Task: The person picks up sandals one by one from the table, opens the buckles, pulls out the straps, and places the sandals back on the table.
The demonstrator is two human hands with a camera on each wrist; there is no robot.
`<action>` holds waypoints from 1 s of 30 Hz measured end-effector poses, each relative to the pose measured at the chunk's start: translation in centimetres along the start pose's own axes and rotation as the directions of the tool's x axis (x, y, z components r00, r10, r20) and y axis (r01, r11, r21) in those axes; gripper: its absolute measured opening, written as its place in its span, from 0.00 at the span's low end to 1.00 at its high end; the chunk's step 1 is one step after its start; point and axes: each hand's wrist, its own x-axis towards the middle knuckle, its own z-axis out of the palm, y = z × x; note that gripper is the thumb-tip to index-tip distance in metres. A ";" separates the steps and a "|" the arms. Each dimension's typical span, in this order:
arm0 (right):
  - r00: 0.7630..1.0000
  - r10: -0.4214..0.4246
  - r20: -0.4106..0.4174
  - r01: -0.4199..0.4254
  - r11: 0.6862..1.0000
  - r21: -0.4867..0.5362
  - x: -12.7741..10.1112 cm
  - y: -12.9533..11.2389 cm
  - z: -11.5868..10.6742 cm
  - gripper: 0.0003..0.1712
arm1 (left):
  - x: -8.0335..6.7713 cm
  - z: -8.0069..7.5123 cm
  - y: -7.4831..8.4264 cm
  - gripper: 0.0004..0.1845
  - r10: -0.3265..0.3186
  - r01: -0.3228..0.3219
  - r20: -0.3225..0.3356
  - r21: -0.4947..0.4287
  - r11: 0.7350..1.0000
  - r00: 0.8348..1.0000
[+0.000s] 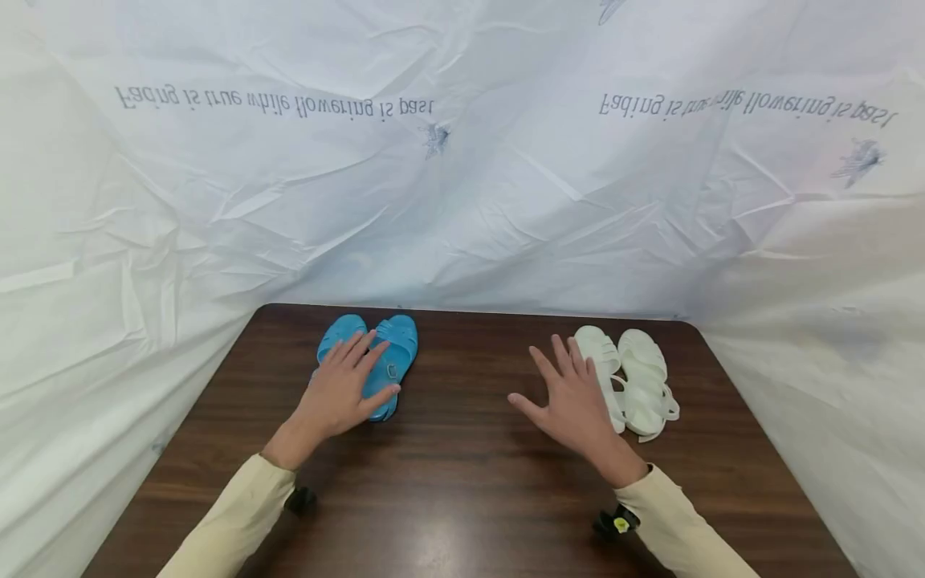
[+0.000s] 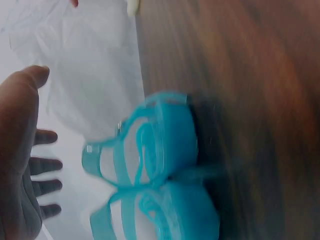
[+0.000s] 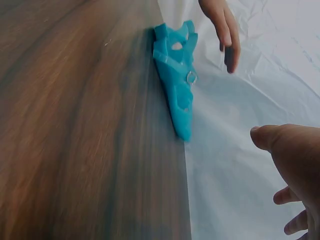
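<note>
A pair of blue sandals [image 1: 397,337] lies side by side at the back left of the brown table, toes toward the far edge. My left hand [image 1: 343,393] hovers over them, fingers spread, hiding much of the left sandal. In the left wrist view the heels and straps of the blue sandals [image 2: 175,135] show below the hand [image 2: 20,165], with a gap between. A pair of white sandals [image 1: 643,377] lies at the back right. Over the inner edge of this pair, my right hand [image 1: 574,401] is held with fingers spread and holds nothing.
The dark wood table [image 1: 462,482] has rounded far corners. White sheeting [image 1: 462,201] printed with lettering hangs behind it and down both sides. Black wrist devices [image 1: 614,523] sit under both cream sleeves [image 1: 679,522].
</note>
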 end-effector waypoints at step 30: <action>0.978 -0.185 0.096 0.149 0.944 0.294 7.3 -12.7 8.4 0.44 | 3.7 -0.3 -7.6 0.28 0.057 -0.024 0.236 -0.144 0.989 0.970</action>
